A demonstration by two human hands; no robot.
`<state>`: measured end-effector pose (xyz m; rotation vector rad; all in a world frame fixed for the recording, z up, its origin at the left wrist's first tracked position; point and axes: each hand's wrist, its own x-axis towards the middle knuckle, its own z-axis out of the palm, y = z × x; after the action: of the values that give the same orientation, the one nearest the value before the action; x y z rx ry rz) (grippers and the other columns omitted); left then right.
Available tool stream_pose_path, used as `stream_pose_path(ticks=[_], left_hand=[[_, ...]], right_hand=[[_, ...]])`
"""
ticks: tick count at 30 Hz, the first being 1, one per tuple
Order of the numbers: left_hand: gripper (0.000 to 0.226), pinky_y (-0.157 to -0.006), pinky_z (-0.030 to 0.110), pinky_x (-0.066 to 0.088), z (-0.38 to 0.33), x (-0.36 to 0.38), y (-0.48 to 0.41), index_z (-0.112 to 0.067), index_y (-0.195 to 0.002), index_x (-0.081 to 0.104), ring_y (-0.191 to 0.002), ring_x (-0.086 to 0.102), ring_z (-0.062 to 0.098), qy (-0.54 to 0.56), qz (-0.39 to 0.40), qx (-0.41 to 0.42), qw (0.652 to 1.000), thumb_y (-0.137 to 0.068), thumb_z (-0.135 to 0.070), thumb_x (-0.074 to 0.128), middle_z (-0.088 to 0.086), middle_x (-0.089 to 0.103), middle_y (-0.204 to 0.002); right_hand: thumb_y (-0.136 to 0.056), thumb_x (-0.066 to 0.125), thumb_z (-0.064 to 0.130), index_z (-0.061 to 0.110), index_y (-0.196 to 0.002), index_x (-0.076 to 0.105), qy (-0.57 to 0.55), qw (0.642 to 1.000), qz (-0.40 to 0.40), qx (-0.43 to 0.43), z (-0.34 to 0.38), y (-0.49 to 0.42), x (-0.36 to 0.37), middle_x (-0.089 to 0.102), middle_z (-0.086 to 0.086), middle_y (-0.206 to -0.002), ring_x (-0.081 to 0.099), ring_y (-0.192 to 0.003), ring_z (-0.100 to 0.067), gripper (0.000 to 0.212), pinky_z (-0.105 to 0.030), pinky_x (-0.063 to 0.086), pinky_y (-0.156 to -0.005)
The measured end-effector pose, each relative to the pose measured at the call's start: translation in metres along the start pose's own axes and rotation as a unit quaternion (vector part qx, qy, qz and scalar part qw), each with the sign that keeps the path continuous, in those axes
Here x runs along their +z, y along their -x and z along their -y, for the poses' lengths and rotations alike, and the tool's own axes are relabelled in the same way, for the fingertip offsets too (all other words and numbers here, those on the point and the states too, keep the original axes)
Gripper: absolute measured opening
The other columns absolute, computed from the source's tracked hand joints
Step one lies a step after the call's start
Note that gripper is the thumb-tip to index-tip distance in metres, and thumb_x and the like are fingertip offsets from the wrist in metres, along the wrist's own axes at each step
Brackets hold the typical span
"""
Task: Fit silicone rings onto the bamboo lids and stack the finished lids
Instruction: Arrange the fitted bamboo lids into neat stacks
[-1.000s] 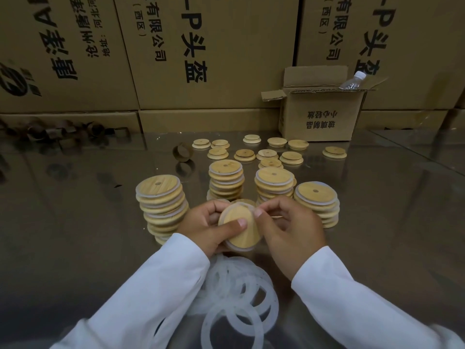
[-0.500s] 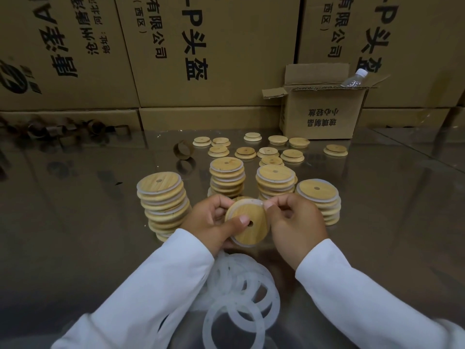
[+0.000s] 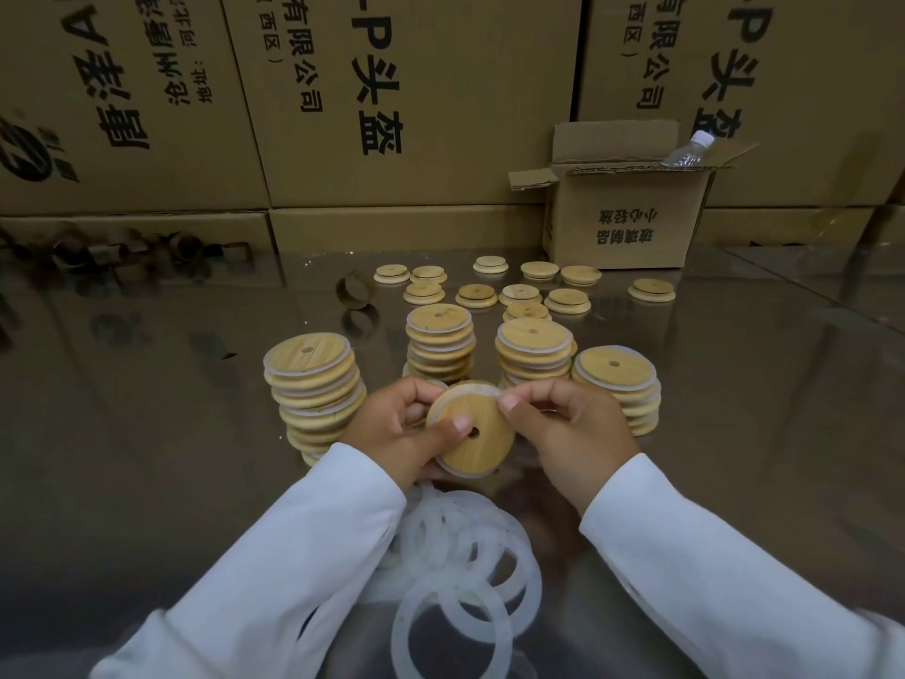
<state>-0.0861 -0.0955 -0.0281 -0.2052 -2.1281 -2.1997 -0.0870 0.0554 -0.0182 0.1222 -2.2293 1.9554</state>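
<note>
I hold a round bamboo lid [image 3: 477,445] with a small centre hole, tilted toward me, between both hands. My left hand [image 3: 399,428] grips its left edge, thumb pressed on the face near the hole. My right hand [image 3: 563,428] pinches the translucent silicone ring [image 3: 492,392] at the lid's upper right rim. Several stacks of ringed lids [image 3: 316,384] stand just behind my hands. Loose white silicone rings [image 3: 470,566] lie in a pile on the table below my wrists. Bare bamboo lids [image 3: 521,294] are scattered farther back.
The glossy table [image 3: 147,458] reflects the cartons. A small open cardboard box [image 3: 622,227] with a plastic bottle [image 3: 688,149] in it stands at the back right. Large cartons [image 3: 392,105] wall the far edge. A brown tape core [image 3: 355,289] lies left of the bare lids.
The lid has turned in my hands, so its centre hole now shows by my left thumb. My right fingers moved along the rim to the upper right, pulling the ring on.
</note>
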Motion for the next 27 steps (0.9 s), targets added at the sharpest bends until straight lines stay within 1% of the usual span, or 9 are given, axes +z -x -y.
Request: stream_pose_path(ticks=[5, 8, 9, 12, 14, 16, 18, 23, 27], left_hand=[[0.01, -0.06, 0.039, 0.058, -0.0006, -0.0022, -0.0026, -0.008, -0.084, 0.058, -0.071, 0.067, 0.022, 0.015, 0.014, 0.007, 1.0, -0.082, 0.001, 0.059, 0.007, 0.069, -0.074], [0.01, -0.062, 0.039, 0.057, -0.0001, -0.0029, -0.0046, -0.009, -0.084, 0.058, -0.072, 0.066, 0.021, 0.017, 0.015, 0.007, 1.0, -0.083, 0.001, 0.057, 0.006, 0.068, -0.075], [0.01, -0.061, 0.038, 0.057, 0.0003, -0.0036, -0.0051, -0.01, -0.084, 0.058, -0.072, 0.066, 0.021, 0.015, 0.016, 0.008, 1.0, -0.083, 0.0, 0.057, 0.005, 0.068, -0.075], [0.01, -0.058, 0.034, 0.058, 0.0012, -0.0048, -0.0055, -0.01, -0.085, 0.058, -0.07, 0.066, 0.017, 0.016, 0.018, 0.013, 1.0, -0.084, 0.0, 0.056, 0.003, 0.068, -0.073], [0.009, -0.055, 0.03, 0.057, 0.0021, -0.0047, -0.0056, -0.009, -0.086, 0.057, -0.065, 0.067, 0.014, 0.027, 0.017, 0.016, 0.999, -0.084, 0.0, 0.055, 0.001, 0.069, -0.068], [0.009, -0.053, 0.028, 0.056, 0.0028, -0.0044, -0.0056, -0.008, -0.085, 0.056, -0.061, 0.066, 0.011, 0.032, 0.014, 0.023, 0.999, -0.084, 0.001, 0.055, -0.001, 0.069, -0.064], [0.01, -0.053, 0.028, 0.056, 0.0029, -0.0041, -0.0059, -0.008, -0.086, 0.056, -0.061, 0.066, 0.01, 0.032, 0.012, 0.03, 0.999, -0.083, 0.001, 0.055, -0.001, 0.069, -0.064], [0.011, -0.054, 0.028, 0.056, 0.0052, -0.006, -0.0057, -0.01, -0.086, 0.057, -0.064, 0.067, 0.012, 0.012, 0.016, 0.038, 0.999, -0.083, 0.001, 0.057, -0.001, 0.07, -0.066], [0.008, -0.053, 0.03, 0.057, 0.0068, -0.0056, -0.0066, -0.008, -0.085, 0.056, -0.062, 0.068, 0.013, 0.043, 0.014, 0.011, 0.999, -0.083, -0.001, 0.056, 0.0, 0.07, -0.064]], right_hand=[[-0.079, 0.07, 0.017, 0.027, -0.057, 0.071, -0.038, 0.998, 0.031, 0.032, 0.0022, -0.0048, -0.0063, 0.069, 0.01, -0.062, 0.064, -0.07, -0.012, 0.024, -0.028, 0.049, -0.07], [-0.08, 0.069, 0.016, 0.028, -0.056, 0.072, -0.038, 0.998, 0.038, 0.032, 0.0038, -0.0055, -0.0068, 0.071, 0.005, -0.068, 0.067, -0.079, -0.021, 0.027, -0.038, 0.053, -0.081], [-0.08, 0.069, 0.016, 0.027, -0.056, 0.071, -0.026, 0.999, 0.035, 0.02, 0.0043, -0.005, -0.0074, 0.071, 0.007, -0.066, 0.067, -0.078, -0.016, 0.027, -0.035, 0.054, -0.08], [-0.081, 0.068, 0.019, 0.03, -0.061, 0.065, 0.064, 0.996, 0.014, -0.059, 0.0081, -0.0022, -0.0086, 0.064, 0.021, -0.058, 0.059, -0.065, 0.008, 0.022, -0.006, 0.044, -0.06], [-0.081, 0.068, 0.019, 0.03, -0.064, 0.063, 0.089, 0.992, 0.001, -0.093, 0.0091, 0.0005, -0.0071, 0.064, 0.018, -0.06, 0.058, -0.066, 0.007, 0.021, -0.002, 0.041, -0.058], [-0.081, 0.068, 0.019, 0.03, -0.066, 0.063, 0.087, 0.991, -0.009, -0.106, 0.0081, 0.0025, -0.0042, 0.065, 0.013, -0.066, 0.059, -0.067, -0.002, 0.019, -0.006, 0.044, -0.06], [-0.08, 0.069, 0.018, 0.029, -0.066, 0.063, 0.069, 0.992, -0.013, -0.104, 0.0076, 0.0037, -0.0029, 0.065, 0.01, -0.068, 0.059, -0.066, -0.003, 0.019, -0.01, 0.046, -0.061], [-0.08, 0.068, 0.012, 0.023, -0.069, 0.067, 0.019, 0.997, 0.017, -0.072, 0.0066, 0.0028, -0.0042, 0.067, 0.002, -0.071, 0.062, -0.071, -0.012, 0.015, -0.024, 0.053, -0.072], [-0.081, 0.067, 0.009, 0.03, -0.074, 0.065, 0.027, 0.995, 0.048, -0.082, 0.0048, 0.0024, -0.0066, 0.064, 0.006, -0.071, 0.059, -0.066, -0.002, 0.022, -0.016, 0.052, -0.068]])
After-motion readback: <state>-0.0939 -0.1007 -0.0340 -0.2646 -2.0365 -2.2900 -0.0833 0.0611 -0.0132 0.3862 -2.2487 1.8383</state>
